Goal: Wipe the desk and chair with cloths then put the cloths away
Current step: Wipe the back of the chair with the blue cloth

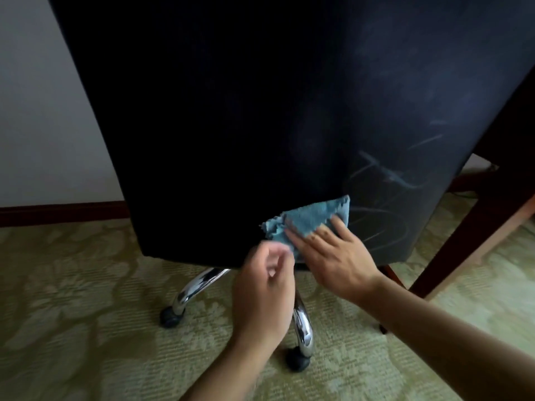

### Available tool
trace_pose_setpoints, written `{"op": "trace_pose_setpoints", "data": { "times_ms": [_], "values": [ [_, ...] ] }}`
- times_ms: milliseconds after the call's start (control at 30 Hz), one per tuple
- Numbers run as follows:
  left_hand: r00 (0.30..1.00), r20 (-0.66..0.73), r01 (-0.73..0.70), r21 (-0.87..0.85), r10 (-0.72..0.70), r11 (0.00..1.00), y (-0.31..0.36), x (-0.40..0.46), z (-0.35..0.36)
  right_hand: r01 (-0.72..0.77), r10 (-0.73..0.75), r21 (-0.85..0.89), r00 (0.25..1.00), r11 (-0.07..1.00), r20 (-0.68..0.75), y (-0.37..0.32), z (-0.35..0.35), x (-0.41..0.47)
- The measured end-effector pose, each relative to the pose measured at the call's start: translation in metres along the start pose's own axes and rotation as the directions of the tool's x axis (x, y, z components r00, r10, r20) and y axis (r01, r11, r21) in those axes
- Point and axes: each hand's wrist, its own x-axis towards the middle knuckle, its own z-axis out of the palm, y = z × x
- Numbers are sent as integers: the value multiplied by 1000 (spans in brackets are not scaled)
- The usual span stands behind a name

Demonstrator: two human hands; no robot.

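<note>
The dark back of an office chair [246, 111] fills most of the head view, with faint wipe streaks at its lower right. A blue cloth [307, 219] lies flat against the lower part of the chair back. My right hand [333, 256] presses on the cloth with straight fingers. My left hand [266, 287] hovers just below and left of the cloth with loosely curled fingers, its fingertips close to the cloth's lower corner; whether they touch it is unclear. The desk [503, 180] shows only as dark wooden legs and frame at the right.
Chrome chair legs [197, 287] with black castors [170, 316] stand on a green patterned carpet [72, 314]. A white wall [43, 111] with a dark skirting board [58, 211] is at the left. The desk leg stands close to the chair's right edge.
</note>
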Motion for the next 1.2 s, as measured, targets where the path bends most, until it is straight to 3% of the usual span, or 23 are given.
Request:
{"op": "trace_pose_setpoints", "data": {
  "times_ms": [67,100,200,233,300,400,467,533,600,667,767,867,1033,1100,1200],
  "values": [
    [897,-51,-417,231,439,879,2,8,-12,-65,69,40,992,997,-105,9,-13,17],
    [829,-16,-532,285,559,797,5,11,-16,-144,153,62,968,988,-197,15,-24,31],
    [710,102,-677,371,697,635,20,19,-20,-400,431,165,799,902,-419,40,-59,77],
    [691,123,-692,399,713,602,26,21,-21,-431,472,199,750,880,-462,43,-63,87],
    [668,137,-701,446,732,556,35,25,-19,-425,483,232,734,875,-477,38,-58,92],
    [665,224,-693,540,713,477,40,27,-10,-347,391,187,865,919,-316,7,-21,53],
    [708,292,-656,611,643,444,35,26,-3,-277,294,129,945,952,-144,-10,-2,18],
    [751,294,-607,660,592,442,31,27,0,-252,262,97,960,963,-101,-5,-2,8],
    [740,281,-608,668,611,429,35,27,2,-284,304,135,937,949,-172,9,-16,23],
    [680,277,-649,657,679,383,51,32,7,-338,372,159,878,928,-301,29,-36,46],
    [559,319,-700,677,765,229,71,48,12,-395,446,208,799,895,-402,50,-50,61],
    [448,432,-778,619,782,104,58,58,20,-435,497,245,801,866,-333,43,-34,38],
    [349,625,-807,579,699,-115,2,56,36,-476,524,256,835,841,-167,9,8,-20],
    [317,621,-790,591,717,-162,12,59,39,-483,545,285,813,828,-205,19,3,-15],
    [221,581,-784,584,784,-211,67,72,53,-535,639,357,698,766,-324,57,-24,10]
  ]
}}
